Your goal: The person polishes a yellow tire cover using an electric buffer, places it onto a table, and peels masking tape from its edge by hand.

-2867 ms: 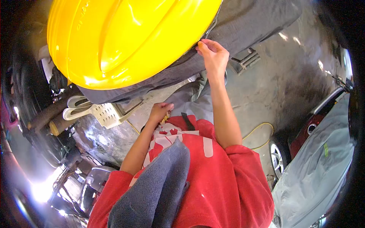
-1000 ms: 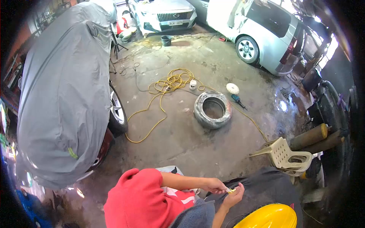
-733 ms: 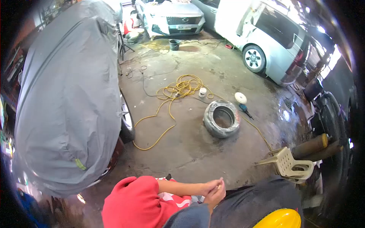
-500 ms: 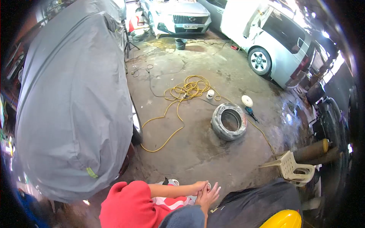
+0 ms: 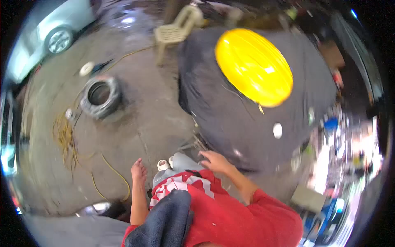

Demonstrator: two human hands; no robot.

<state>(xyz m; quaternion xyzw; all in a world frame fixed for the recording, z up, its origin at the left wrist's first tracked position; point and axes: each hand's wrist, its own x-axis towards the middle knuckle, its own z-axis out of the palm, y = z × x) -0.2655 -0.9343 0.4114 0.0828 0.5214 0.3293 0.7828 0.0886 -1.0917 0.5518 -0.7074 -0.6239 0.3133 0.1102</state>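
Yellow shell (image 5: 255,68) upper right of frame, on dark cloth (image 5: 230,131). My right hand (image 5: 216,161), below centre: fingers apart. Left hand (image 5: 139,171), lower left: fingers curled, can't tell grip. Light fingertips at shell edge suit glossy surface best.

Motion blur obscures the fingers of the left hand (image 5: 139,170); whether it holds anything is indeterminate. The white oval object (image 5: 277,131) on the dark cloth (image 5: 234,131) is too blurred to identify. Picture edges truncate the silver van (image 5: 66,18), gray car cover (image 5: 76,231) and blue-gray towel (image 5: 168,218).
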